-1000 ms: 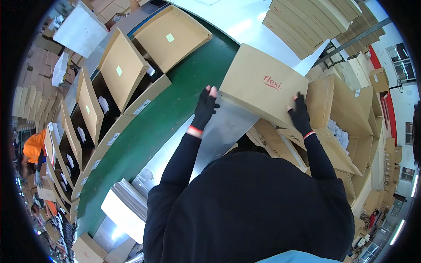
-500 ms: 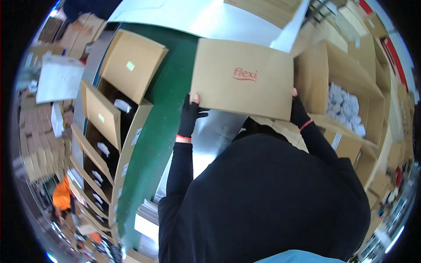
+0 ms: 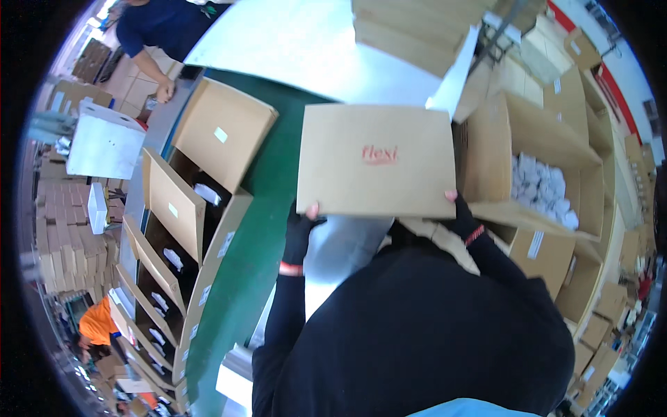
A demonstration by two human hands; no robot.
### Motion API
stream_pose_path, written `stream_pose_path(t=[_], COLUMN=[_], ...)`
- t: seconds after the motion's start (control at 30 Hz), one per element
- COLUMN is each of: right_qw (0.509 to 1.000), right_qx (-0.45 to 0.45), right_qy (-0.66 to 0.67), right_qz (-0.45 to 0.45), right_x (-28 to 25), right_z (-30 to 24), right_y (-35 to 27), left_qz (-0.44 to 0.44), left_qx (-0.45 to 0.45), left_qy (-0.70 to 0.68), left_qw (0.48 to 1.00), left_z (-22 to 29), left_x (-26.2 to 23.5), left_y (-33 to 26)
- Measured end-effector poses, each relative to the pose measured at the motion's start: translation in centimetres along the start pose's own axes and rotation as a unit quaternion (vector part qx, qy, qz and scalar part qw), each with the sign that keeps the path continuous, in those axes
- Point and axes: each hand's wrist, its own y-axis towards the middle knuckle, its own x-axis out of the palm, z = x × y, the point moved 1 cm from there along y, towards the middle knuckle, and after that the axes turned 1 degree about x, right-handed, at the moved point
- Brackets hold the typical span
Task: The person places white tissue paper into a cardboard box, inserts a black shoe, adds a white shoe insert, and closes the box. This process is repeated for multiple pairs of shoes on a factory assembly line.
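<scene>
A flat brown cardboard box with red print on its top lies level in front of my body. My left hand, in a black fingerless glove, grips its near left corner, thumb on top. At the near right corner my right hand grips it the same way, in a matching glove. The fingers under the box are hidden. Left of the box runs a green belt, with several open cardboard boxes in a row on it. The nearest-standing raised lid has a pale sticker.
To the right stands a large open carton with crumpled white paper balls inside. Brown cardboard is stacked on the white table ahead. A person in dark blue stands far left; another in orange is lower left.
The box has come nearer to my body, with both hands still on it. The whole view has shifted a little, and more of the person in dark blue shows.
</scene>
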Motion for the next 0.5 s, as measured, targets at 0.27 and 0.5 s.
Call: stream_pose_path(t=[0.27, 0.5], right_qw=[0.974, 0.906], right_qx=[-0.174, -0.415], right_qy=[0.118, -0.068], right_qz=[-0.080, -0.052], right_x=[12.7, 14.9], right_z=[-17.0, -42.7], right_y=[-1.4, 7.1], left_qz=[-0.078, 0.007], left_qx=[0.312, 0.163], left_qy=[-0.053, 0.016], left_qw=[0.945, 0.986], left_z=[17.9, 13.2], left_x=[5.8, 3.3], left_y=[-0.9, -4.0])
